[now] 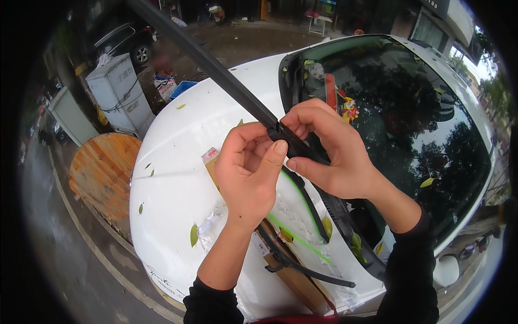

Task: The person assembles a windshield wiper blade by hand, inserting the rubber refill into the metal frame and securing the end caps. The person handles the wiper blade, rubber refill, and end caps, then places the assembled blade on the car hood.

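A long black wiper blade [216,73] slants down from the upper left to a joint between my two hands. My left hand [245,173] is closed, thumb and index finger pinching the black connector [278,134]. From the other side my right hand [337,151] grips the same black part, its thumb below and fingers above. Under my hands a black strip edged in green [305,200] curves down toward the bonnet. How the pieces join is partly hidden by my fingers. A second wiper blade [294,264] lies below, near my left forearm.
The white car bonnet [178,135] carries a long cardboard box [302,289], clear plastic wrapping [213,218] and fallen leaves. To the right is the windshield [399,108]. A round wooden board [105,173] and a grey cabinet [118,92] stand to the left.
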Demonstrator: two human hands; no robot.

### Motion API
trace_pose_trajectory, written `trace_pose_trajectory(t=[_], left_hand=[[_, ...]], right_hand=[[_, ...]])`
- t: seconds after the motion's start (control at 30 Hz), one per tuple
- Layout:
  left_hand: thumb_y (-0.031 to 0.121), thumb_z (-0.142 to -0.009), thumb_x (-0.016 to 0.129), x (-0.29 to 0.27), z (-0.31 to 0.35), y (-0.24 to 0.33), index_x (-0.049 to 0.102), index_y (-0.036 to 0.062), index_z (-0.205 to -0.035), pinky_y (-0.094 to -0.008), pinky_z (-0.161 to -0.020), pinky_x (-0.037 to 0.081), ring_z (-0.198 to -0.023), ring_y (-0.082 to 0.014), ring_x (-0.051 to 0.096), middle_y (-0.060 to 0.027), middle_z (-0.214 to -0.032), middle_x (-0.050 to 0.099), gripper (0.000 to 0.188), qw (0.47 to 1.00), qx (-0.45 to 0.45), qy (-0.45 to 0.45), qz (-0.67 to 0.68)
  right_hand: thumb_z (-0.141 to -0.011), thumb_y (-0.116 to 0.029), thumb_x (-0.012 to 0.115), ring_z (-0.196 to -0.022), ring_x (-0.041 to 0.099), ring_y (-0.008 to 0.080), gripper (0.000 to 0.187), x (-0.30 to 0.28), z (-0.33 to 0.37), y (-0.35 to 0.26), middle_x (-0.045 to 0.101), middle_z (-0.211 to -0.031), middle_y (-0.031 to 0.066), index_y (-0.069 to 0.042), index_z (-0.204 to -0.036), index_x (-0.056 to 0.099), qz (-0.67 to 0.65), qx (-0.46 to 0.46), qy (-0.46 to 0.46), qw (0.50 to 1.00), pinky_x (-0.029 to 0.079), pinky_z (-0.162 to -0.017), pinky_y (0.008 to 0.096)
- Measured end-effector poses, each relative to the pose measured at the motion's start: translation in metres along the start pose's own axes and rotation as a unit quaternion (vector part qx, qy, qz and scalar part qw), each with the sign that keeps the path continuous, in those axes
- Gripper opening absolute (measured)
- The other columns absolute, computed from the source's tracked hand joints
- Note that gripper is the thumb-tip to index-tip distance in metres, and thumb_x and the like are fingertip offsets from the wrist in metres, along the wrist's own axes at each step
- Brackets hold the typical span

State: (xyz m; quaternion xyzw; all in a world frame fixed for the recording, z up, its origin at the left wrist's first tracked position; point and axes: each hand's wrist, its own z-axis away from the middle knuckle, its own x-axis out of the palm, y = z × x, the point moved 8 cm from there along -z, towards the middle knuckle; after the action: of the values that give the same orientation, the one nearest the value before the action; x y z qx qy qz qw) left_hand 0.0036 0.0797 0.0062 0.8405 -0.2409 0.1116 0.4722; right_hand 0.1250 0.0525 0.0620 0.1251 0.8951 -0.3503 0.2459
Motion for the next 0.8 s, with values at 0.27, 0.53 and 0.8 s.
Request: trace_pose_trajectory(t=[0.27,0.53,0.8], left_hand=[[-0.005,-0.087,0.061,-0.003,-0.003,-0.007,0.054,-0.007,-0.11,-0.0267,-0.083,0.048,-0.095,-0.0133,0.059,-0.011,-0.101,0.061,0.024,0.999,-0.014,-0.005,0.036],[-0.006,-0.087,0.06,-0.003,-0.006,-0.005,0.054,-0.0074,-0.108,-0.0261,-0.075,0.05,-0.082,-0.0127,0.058,-0.0099,-0.095,0.06,0.022,1.0,-0.006,-0.001,-0.031],[-0.005,-0.086,0.054,0.001,-0.005,-0.011,0.052,-0.0037,-0.105,-0.0279,-0.075,0.048,-0.08,-0.013,0.057,-0.008,-0.093,0.059,0.019,0.993,-0.086,0.013,0.083]], right_hand=[[-0.082,-0.003,0.066,-0.091,0.058,0.0167,0.035,0.003,0.011,0.035,0.059,-0.103,0.0093,0.004,-0.115,0.055,-0.171,0.093,0.008,0.981,0.048,-0.08,0.028],[-0.094,-0.022,0.055,-0.067,0.062,0.0168,0.027,0.028,0.015,0.062,0.064,-0.077,0.0115,0.004,-0.092,0.062,-0.404,0.309,-0.11,0.854,0.049,-0.063,0.0257],[-0.088,-0.019,0.056,-0.063,0.063,0.0219,0.027,0.038,0.005,0.061,0.064,-0.074,0.0169,0.007,-0.09,0.062,-0.502,0.326,-0.179,0.781,0.051,-0.059,0.0293]])
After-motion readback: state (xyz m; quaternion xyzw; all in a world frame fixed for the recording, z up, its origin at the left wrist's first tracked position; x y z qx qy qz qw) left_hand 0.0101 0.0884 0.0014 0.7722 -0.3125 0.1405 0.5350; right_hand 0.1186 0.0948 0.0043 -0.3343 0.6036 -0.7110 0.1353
